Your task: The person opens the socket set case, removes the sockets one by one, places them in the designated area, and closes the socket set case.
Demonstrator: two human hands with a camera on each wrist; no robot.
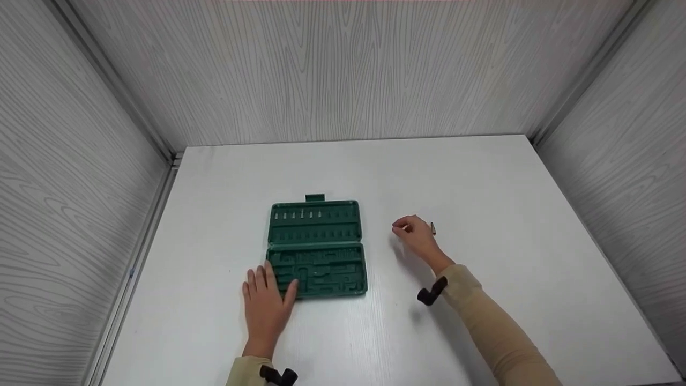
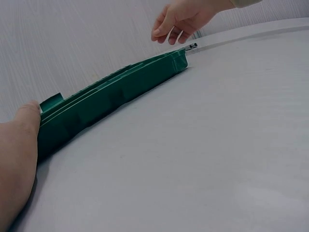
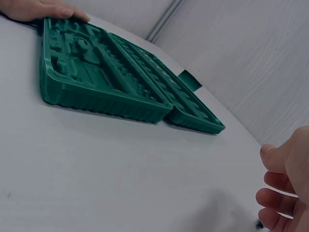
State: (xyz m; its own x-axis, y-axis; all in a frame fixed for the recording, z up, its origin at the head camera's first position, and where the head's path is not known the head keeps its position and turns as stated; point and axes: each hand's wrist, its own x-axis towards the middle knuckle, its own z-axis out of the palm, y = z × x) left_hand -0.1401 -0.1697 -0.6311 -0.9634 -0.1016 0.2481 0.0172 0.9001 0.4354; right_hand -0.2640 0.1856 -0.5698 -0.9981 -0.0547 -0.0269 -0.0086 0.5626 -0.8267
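A green plastic case [image 1: 315, 244] lies unfolded on the table, its two moulded halves side by side. Several small metal bits [image 1: 302, 214] stand in a row of slots in its far half. My left hand [image 1: 265, 308] rests at the near left corner of the case, fingers along the side and thumb over the front edge. To the right of the case, my right hand [image 1: 415, 236] hovers above the table with loosely bent fingers; nothing shows between thumb and fingers [image 3: 276, 198]. Just beyond it lies a small metal piece [image 1: 433, 229], partly hidden by the hand.
The white table [image 1: 482, 187] is bounded by a pale wood-grain panel [image 1: 343, 69] at the back and similar panels on both sides. A green latch flap [image 1: 314, 198] sticks out from the far edge of the case.
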